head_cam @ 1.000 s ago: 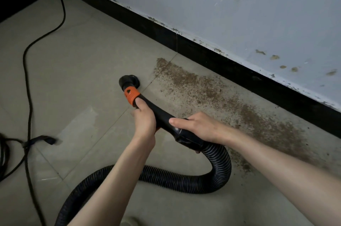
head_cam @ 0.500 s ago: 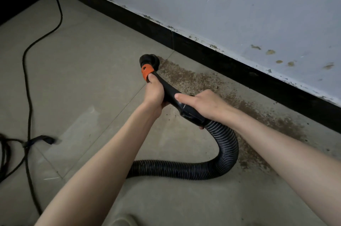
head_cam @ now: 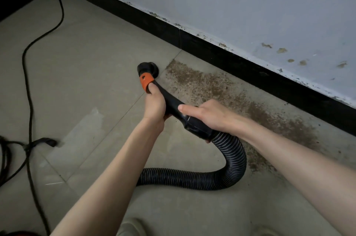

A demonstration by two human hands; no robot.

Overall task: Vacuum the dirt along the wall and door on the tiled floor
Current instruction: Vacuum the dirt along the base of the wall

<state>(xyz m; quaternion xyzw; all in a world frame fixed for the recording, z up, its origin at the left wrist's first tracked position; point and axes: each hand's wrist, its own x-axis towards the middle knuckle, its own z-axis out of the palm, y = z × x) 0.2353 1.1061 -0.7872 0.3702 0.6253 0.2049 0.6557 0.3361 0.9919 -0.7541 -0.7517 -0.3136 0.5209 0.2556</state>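
A black vacuum nozzle (head_cam: 147, 69) with an orange collar (head_cam: 145, 81) rests on the tiled floor, just left of a brown band of dirt (head_cam: 221, 91) that runs along the black skirting (head_cam: 221, 56). My left hand (head_cam: 155, 103) grips the black tube right behind the collar. My right hand (head_cam: 207, 115) grips the tube further back, where it joins the ribbed black hose (head_cam: 231, 160). The hose loops down and left under my left forearm.
A black power cable (head_cam: 28, 89) snakes over the tiles at the left and bunches at the left edge. The grey wall (head_cam: 250, 4) has chipped paint spots. A pale shoe tip (head_cam: 133, 226) shows at the bottom edge.
The nozzle went forward to the dirt's left end near the skirting, then drew back a little to the left. Both hands kept their grip on the tube.
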